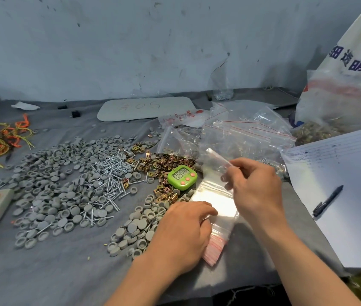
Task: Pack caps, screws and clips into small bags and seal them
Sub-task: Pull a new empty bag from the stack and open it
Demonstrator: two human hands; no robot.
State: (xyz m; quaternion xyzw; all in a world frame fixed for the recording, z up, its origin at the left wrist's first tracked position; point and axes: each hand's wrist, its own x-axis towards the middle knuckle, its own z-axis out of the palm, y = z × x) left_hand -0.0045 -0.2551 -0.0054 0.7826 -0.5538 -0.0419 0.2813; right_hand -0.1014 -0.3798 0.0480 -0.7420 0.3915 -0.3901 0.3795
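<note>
Now | right hand (254, 186): grip pinched on small bag (216, 161), lifted at 1 o'clock of bag stack (217, 219) | left hand (186, 226): grip apart, pressing bag stack, 5 o'clock on bench (64, 272) | risk: second bag may cling and lift along; thin film may slip.

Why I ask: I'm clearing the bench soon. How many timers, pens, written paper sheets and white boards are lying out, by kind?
Green digital timer: 1
Black pen: 1
White lined paper sheet: 1
White rounded board: 1
Total: 4
</note>
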